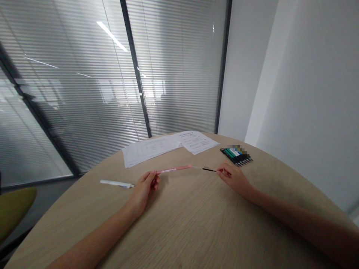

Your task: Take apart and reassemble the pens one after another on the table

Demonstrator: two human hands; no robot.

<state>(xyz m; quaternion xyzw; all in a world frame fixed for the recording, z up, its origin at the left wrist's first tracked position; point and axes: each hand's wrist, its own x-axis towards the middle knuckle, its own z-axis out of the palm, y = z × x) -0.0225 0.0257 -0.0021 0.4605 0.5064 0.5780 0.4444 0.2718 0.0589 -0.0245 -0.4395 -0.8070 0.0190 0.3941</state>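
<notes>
Because both forearms reach in from the near side of a round pale-wood table (179,228), the hands come first: the left hand (143,191) is curled almost shut, wrapped around the near end of a slim pink pen (174,169). The right hand (232,176) is nearly closed as well, its fingertips (220,171) pinching a thin black stem (209,169) in line with the pen's far end. A pale, see-through section (197,167) lies between pen and stem; whether they are joined or only aligned is too small to tell. Left of the pink pen, a white pen (115,183) lies flat, just beyond the left hand. Farther out, past the pink pen, lie two printed paper sheets (171,144), and to the pen's far right sits a row of black, green-accented pens (236,157). Beyond the pen again stands a glass partition with slatted blinds (84,93). The thin pale section looks like the weak point: a sideways twist could bend it, and a slipping pinch could let the stem drop and roll across the tabletop.
</notes>
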